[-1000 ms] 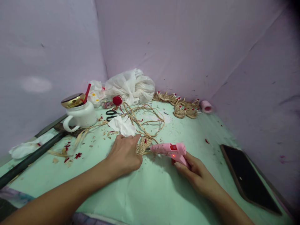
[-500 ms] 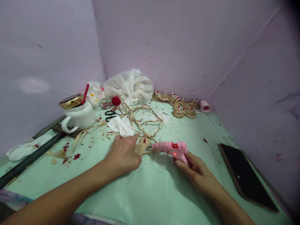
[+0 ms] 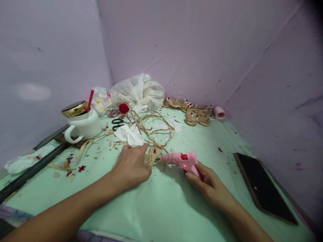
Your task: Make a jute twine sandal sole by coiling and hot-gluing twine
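Observation:
My right hand (image 3: 205,179) is wrapped round the handle of a pink glue gun (image 3: 178,159), whose small light glows red. The nozzle points left and meets, or nearly meets, the edge of a flat braided-straw piece (image 3: 153,155) with a small red flower on it. My left hand (image 3: 133,163) grips that piece from the left, its fingers partly hidden behind the hand. From the piece a long braided cord (image 3: 174,134) runs off in loose loops on the table. A crumpled white tissue (image 3: 130,135) lies just beyond my left hand.
Left stand a white mug (image 3: 85,126) with a gold lid and a dark rod (image 3: 32,172). Behind are black-handled scissors (image 3: 117,124), red yarn (image 3: 124,107), a white plastic bag (image 3: 138,92) and several braided pieces (image 3: 198,117). A phone (image 3: 264,188) lies right.
The glue gun has shifted slightly left, its nozzle closer in against the braided piece. My left hand keeps its hold. The whole view has moved a little.

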Available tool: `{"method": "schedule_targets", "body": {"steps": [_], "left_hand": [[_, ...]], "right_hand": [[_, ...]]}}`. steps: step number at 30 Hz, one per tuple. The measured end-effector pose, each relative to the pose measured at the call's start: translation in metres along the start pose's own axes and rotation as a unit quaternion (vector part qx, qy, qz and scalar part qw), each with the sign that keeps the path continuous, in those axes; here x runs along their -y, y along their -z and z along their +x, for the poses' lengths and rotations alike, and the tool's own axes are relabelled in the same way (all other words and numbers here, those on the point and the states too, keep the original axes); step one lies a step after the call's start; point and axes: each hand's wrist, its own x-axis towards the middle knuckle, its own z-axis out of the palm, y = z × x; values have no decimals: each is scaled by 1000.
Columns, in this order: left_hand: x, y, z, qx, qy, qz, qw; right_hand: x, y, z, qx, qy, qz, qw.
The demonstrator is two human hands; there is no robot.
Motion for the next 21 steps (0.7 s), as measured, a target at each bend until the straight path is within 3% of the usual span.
{"method": "schedule_targets", "body": {"steps": [21], "left_hand": [[3,0,0,-12,-12,0,1000]], "right_hand": [[-2,3,3,-47,-20,53,997]]}}
